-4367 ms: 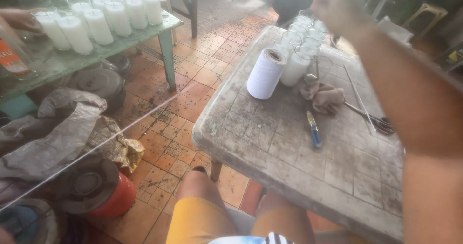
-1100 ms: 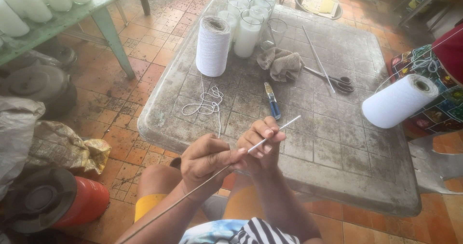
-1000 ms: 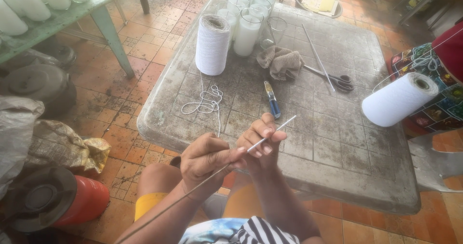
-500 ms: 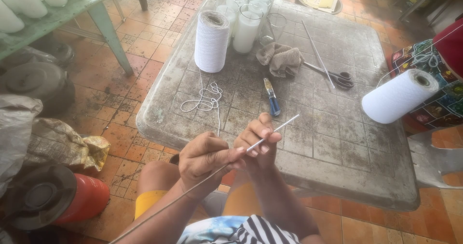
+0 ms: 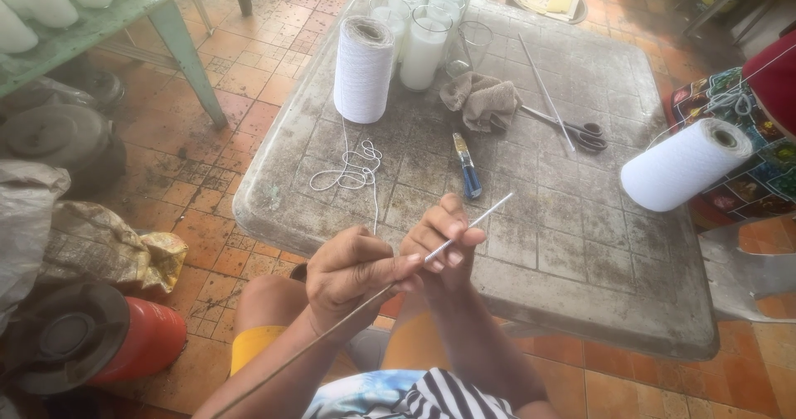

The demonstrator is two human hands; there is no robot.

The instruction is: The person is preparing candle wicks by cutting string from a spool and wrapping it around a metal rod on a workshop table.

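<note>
My left hand and my right hand meet just above the near edge of the grey table. Both pinch a long thin metal rod; its tip points up and right past my right fingers, and its tail runs down left under my left forearm. A white string trails in loose loops from an upright white thread cone down to my hands.
On the table: several glass candle jars, a crumpled cloth, scissors, a second thin rod, a blue tool. Another white thread cone lies at the right. A green bench and a red cylinder stand at the left.
From reaching toward the far jars, my hands came back near my lap and took the rod and string. Over the last second they barely move; the view shifts slightly.
</note>
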